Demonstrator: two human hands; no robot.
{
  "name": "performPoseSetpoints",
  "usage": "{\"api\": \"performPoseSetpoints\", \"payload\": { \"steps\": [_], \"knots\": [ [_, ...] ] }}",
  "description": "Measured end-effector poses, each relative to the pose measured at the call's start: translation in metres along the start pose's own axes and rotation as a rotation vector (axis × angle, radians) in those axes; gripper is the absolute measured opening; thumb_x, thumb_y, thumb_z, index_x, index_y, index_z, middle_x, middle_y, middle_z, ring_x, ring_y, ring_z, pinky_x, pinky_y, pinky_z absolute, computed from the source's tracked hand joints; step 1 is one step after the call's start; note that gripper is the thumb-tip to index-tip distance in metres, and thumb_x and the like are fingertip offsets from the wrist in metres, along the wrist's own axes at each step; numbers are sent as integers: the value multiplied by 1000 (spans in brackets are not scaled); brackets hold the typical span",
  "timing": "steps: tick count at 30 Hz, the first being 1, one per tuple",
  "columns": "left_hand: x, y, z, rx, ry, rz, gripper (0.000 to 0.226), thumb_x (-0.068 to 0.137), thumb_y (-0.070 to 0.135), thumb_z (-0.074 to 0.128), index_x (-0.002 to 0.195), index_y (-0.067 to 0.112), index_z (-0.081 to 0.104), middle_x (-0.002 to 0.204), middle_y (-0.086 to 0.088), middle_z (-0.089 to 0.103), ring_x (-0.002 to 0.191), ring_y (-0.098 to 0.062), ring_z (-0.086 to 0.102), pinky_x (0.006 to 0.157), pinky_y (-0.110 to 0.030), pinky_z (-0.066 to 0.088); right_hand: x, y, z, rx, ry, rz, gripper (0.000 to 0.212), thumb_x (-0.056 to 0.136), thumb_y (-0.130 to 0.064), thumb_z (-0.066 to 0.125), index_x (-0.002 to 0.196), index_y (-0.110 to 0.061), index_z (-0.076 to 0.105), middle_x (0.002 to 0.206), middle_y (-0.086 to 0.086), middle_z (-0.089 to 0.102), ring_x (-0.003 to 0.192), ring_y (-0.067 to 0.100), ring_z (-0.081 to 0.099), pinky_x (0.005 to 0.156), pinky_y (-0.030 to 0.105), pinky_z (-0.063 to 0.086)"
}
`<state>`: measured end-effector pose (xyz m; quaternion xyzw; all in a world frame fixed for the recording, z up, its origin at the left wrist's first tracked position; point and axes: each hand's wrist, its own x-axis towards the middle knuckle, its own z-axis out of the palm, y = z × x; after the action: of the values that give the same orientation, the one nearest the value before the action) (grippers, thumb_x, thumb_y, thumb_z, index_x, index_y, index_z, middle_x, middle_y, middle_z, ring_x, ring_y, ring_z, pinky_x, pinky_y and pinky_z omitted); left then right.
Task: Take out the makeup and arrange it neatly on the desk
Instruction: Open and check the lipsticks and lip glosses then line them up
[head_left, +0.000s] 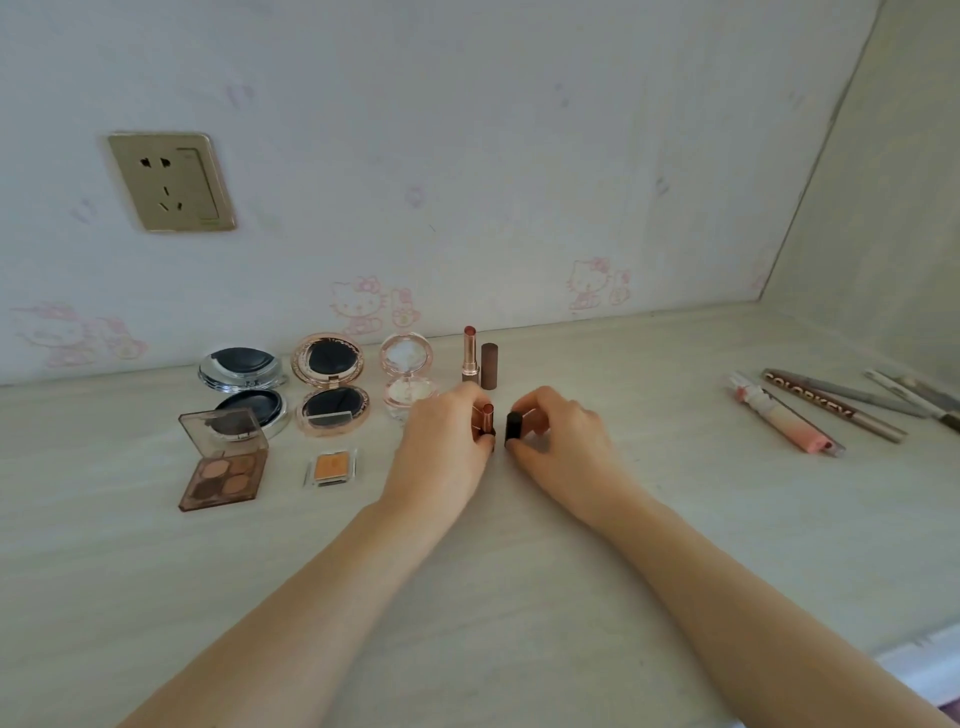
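Observation:
My left hand (441, 441) grips an uncapped lipstick (487, 415) standing upright on the desk (467, 597). My right hand (561, 441) pinches its black cap (513, 428) upright just to the right, a small gap apart. Behind them another open lipstick (470, 356) stands beside its brown cap (489, 366). To the left lie open compacts: a silver one (244, 384), a rose-gold one (331, 384), a clear pink one (407, 376). In front of those are an eyeshadow palette (224, 462) and a small orange pan (332, 466).
At the right lie a pink lip gloss tube (787, 421), a brown pencil (836, 405) and several other slim pens (909, 395). A wall socket (171, 182) is on the wallpapered back wall. A side wall closes the right; the desk's front edge shows at lower right.

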<state>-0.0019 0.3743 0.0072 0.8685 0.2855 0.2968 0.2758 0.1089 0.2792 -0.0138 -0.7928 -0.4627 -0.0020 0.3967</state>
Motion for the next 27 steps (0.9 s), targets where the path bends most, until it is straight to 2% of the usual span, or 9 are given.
{"api": "performPoseSetpoints", "payload": {
  "steps": [4,8,13,17,21,27],
  "knots": [
    [7,4,2,49,-15,-41,24,80,5,65,101,17,61,89,-4,66,88,-25,62,77,-41,53,5,3,2,-79,-23,16,18,83,-25,63,100,-22,63,99,-9,64,97,15,49,77,33,44],
    [21,12,2,122,16,-86,23,81,-2,56,98,13,61,89,-7,65,85,-25,61,71,-36,51,16,2,3,-78,-30,69,19,84,-26,62,102,-20,65,104,-6,62,101,18,46,75,27,36],
    [35,17,8,222,28,-137,17,83,-2,55,96,7,61,90,-10,64,83,-26,60,66,-33,45,36,0,5,-116,-37,145,18,85,-29,60,99,-18,63,105,1,60,106,23,42,85,36,44],
    [44,17,13,259,62,-150,16,84,-3,52,94,6,61,82,-9,59,76,-26,55,62,-33,42,48,1,8,-140,-55,169,20,84,-30,59,99,-19,65,104,2,61,106,25,42,86,39,46],
    [50,15,17,293,81,-147,16,87,-1,47,96,3,59,84,-12,60,73,-26,50,60,-33,36,56,3,13,-144,-57,178,19,83,-34,59,97,-22,65,101,-1,61,105,24,43,80,37,47],
    [54,14,19,299,85,-137,13,82,-3,48,86,7,56,87,-14,63,76,-28,51,60,-34,34,62,5,18,-138,-42,154,19,82,-37,60,95,-25,66,98,-2,62,100,24,44,69,32,39]
  ]
}}
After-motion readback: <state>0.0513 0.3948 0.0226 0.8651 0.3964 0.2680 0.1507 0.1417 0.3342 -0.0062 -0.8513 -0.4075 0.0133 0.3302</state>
